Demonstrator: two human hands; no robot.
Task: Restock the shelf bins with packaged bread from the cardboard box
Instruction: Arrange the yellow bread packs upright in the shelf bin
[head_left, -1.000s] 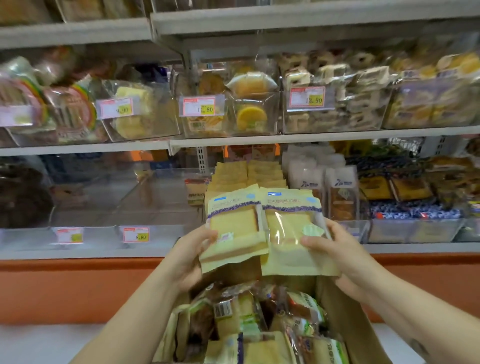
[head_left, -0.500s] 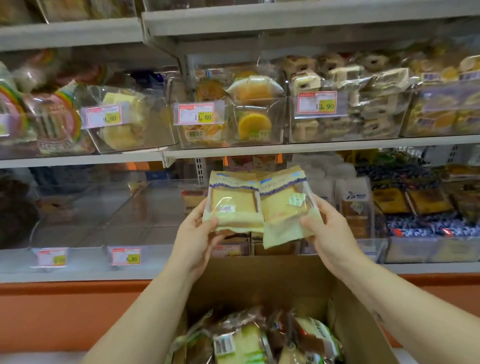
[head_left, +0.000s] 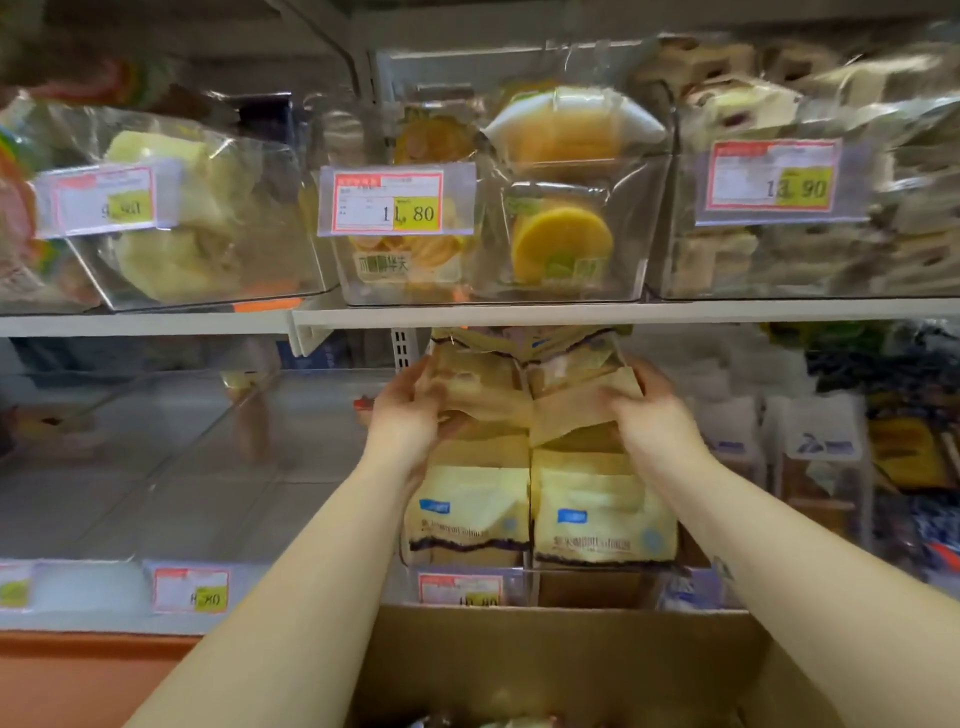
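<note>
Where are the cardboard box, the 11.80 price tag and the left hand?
cardboard box (head_left: 545, 654), head view, inner wall.
11.80 price tag (head_left: 395, 205), head view, its middle.
left hand (head_left: 402, 421), head view, back of hand.

Glossy clear plastic bins (head_left: 571, 280), matt yellow bread packets (head_left: 602, 519), matt brown cardboard box (head_left: 561, 660)

The left hand (head_left: 405, 415) and right hand (head_left: 655, 415) have carried the two bread packs (head_left: 483, 382) from above the cardboard box (head_left: 571, 660) up and forward into the shelf bin (head_left: 592, 584), just under the edge of the upper shelf (head_left: 571, 315). The packs, previously upright and facing the camera, now lean top-first toward the back, above the stocked packs (head_left: 467, 514) of the same kind. The view has closed in on the shelf, and the box contents are almost wholly out of frame.
</note>
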